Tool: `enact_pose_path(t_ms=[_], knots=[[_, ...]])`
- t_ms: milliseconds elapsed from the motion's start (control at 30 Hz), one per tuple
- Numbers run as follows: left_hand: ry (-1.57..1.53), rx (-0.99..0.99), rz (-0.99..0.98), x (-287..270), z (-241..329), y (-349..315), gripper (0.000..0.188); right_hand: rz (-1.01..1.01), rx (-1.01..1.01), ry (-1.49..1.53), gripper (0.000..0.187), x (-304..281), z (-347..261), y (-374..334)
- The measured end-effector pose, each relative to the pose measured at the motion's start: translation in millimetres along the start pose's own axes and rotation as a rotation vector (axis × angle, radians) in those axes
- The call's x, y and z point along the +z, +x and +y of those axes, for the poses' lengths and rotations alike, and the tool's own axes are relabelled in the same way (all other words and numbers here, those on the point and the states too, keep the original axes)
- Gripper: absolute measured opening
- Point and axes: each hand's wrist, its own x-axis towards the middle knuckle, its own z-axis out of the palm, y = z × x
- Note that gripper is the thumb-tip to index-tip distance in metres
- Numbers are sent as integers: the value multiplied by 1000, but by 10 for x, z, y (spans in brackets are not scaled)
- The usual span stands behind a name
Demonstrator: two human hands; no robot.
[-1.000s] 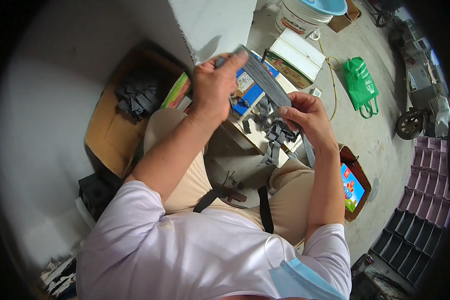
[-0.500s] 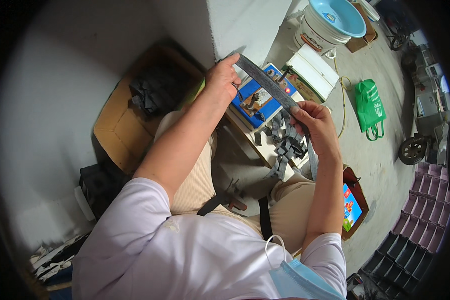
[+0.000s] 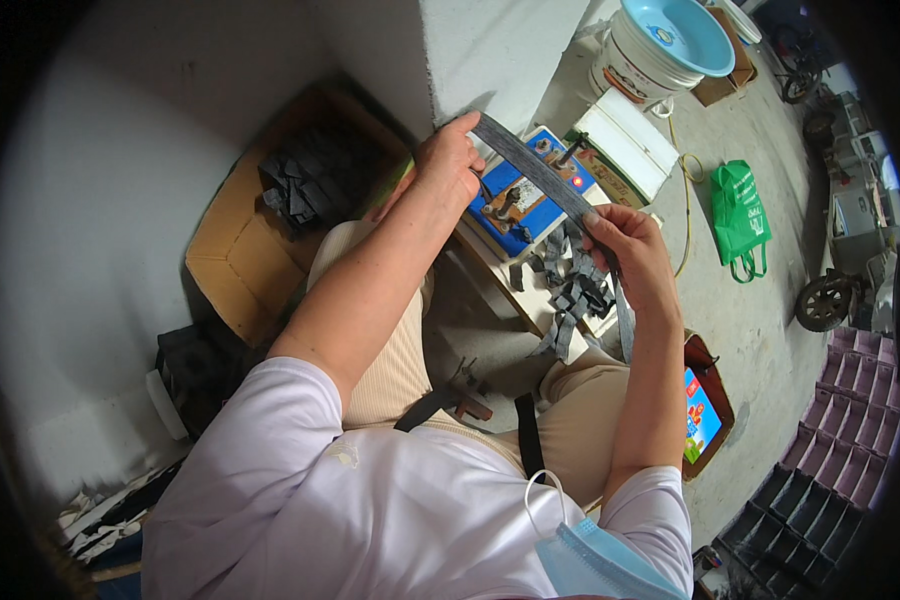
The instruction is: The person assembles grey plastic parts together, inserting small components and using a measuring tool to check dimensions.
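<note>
A dark grey fabric strap (image 3: 532, 167) is stretched at a slant between my two hands. The far left end is pinched between thumb and fingers of my left hand (image 3: 448, 158). My right hand (image 3: 632, 250) grips it nearer to me, and a tail of the strap hangs below that wrist. Under the strap stands a blue-topped device (image 3: 500, 226) with metal posts and fittings, partly covered by the strap. Beside it, below my right hand, several loose grey strap pieces (image 3: 573, 290) lie in a tangled heap on a low white table (image 3: 478, 262).
To the left, a cardboard box (image 3: 232, 265) holds more dark strips next to the wall. Beyond the device are a white-lidded box (image 3: 630, 135) and a white bucket (image 3: 620, 75) bearing a blue basin (image 3: 682, 32). A green bag (image 3: 738, 215) lies on the floor at right.
</note>
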Motion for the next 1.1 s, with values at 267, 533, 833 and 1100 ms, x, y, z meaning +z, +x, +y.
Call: enact_pose_path(t_ms=[267, 533, 833, 1100], knots=[[14, 14, 3, -40, -20, 58, 31, -5, 42, 12, 15, -59, 125, 42], [84, 95, 56, 3, -61, -76, 21, 25, 53, 32, 14, -164, 276, 33], [375, 540, -554, 34, 381, -1155, 19, -44, -135, 319, 10, -354, 169, -215], [382, -154, -722, 173, -256, -1538, 16, -143, -221, 362, 15, -364, 176, -364]])
